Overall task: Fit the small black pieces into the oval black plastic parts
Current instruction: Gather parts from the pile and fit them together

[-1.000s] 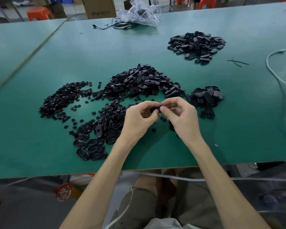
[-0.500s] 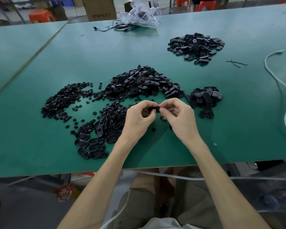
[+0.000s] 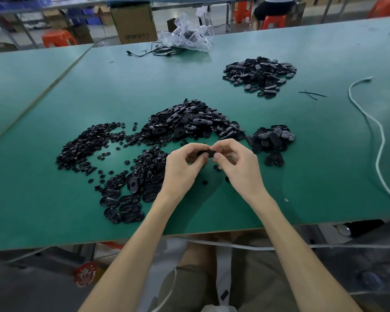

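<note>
Both hands meet just above the green table. My left hand and my right hand pinch one oval black part between their fingertips; most of it is hidden by the fingers. A spread of small black pieces lies to the left. A big heap of oval parts sits just beyond the hands. More oval parts lie flat near my left wrist. A smaller pile of ovals rests to the right of my right hand.
Another heap of oval parts lies far right on the table. A white cord curves along the right side. A clear plastic bag and black cables sit at the far edge. Cardboard box and orange stools stand behind.
Both hands stay together on the oval part, with only slight finger shifts. The view has tilted up a little.
</note>
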